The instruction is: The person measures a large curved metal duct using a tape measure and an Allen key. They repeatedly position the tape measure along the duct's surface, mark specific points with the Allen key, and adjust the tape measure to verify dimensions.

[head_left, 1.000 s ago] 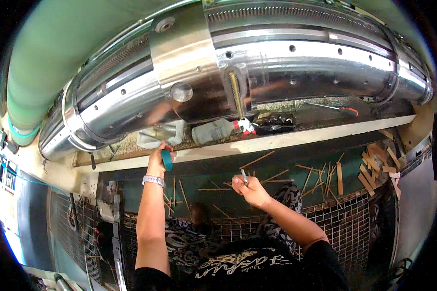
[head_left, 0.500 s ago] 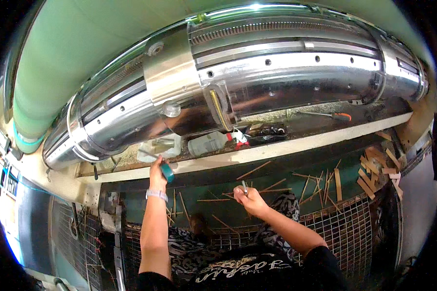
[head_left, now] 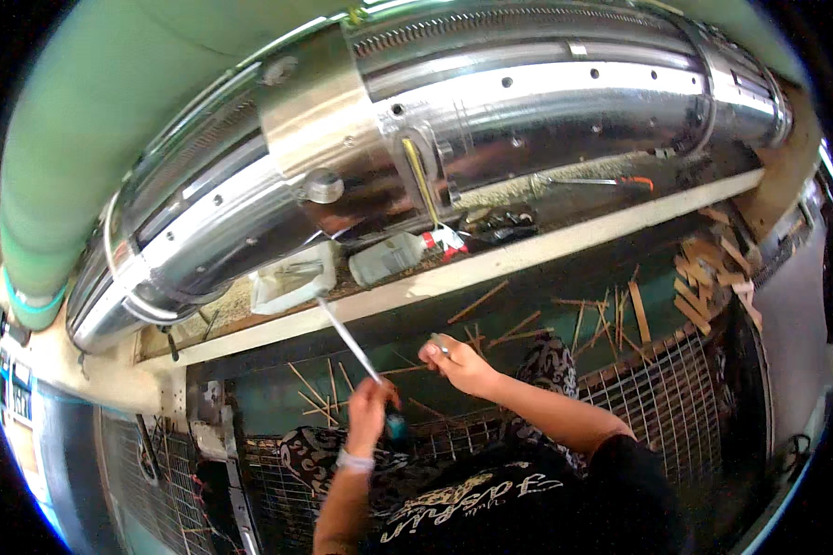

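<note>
My left hand (head_left: 370, 407) is closed round a screwdriver (head_left: 350, 340) with a long metal shaft and a teal handle partly hidden by the fingers. Its shaft points up and away, its tip near the ledge's front edge. To its right, my right hand (head_left: 458, 365) pinches a small metal piece (head_left: 441, 343), whose exact kind I cannot make out. Beyond both hands, a clear plastic tray (head_left: 292, 280) and a spray bottle (head_left: 387, 259) with a red and white head lie on the ledge (head_left: 491, 264) under a large shiny metal cylinder (head_left: 546, 116).
Another screwdriver (head_left: 602, 182) with an orange and black handle lies at the ledge's right. Black items (head_left: 504, 224) sit beside the spray bottle. Wooden strips (head_left: 699, 277) and thin sticks litter the lower surface. Wire mesh (head_left: 657, 416) lies nearer me, and a green roller (head_left: 55, 166) stands left.
My left hand has drawn back toward me and right with the screwdriver, away from the tray, and its shaft shows in full. My right hand has moved slightly left and up.
</note>
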Demonstrator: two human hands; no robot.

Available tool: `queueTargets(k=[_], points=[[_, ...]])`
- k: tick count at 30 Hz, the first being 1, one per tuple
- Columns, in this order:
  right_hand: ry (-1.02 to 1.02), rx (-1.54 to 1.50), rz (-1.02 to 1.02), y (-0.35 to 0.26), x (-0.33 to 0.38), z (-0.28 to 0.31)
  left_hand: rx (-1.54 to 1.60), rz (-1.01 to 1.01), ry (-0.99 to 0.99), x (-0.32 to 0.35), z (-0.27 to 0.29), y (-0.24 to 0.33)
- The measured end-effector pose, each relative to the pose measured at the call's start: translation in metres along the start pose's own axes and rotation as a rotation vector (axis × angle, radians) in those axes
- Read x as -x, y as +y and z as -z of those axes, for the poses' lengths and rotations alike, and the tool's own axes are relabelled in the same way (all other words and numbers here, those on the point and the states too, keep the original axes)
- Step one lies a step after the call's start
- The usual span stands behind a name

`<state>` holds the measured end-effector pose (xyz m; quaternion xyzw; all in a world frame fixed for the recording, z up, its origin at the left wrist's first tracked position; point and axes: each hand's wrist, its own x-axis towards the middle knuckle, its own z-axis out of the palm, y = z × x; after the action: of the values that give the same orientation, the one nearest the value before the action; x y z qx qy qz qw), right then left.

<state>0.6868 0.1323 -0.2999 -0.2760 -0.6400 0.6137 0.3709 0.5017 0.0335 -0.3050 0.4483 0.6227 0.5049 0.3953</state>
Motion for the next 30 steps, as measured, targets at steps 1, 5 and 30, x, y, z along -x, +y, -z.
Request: queueTargets(k=[1, 5, 30], points=[[0.031, 0.111, 0.032, 0.018, -0.003, -0.005, 0.023, -0.018, -0.102, 0.015, -0.010, -0.017], [0.049, -0.428, -0.225, 0.026, 0.004, -0.022, -0.197, 0.012, -0.486, 0.031, -0.038, -0.024], [0.898, -0.344, -0.576, 0.079, 0.121, -0.058, -0.340, 0.025, -1.837, -0.084, -0.126, -0.093]])
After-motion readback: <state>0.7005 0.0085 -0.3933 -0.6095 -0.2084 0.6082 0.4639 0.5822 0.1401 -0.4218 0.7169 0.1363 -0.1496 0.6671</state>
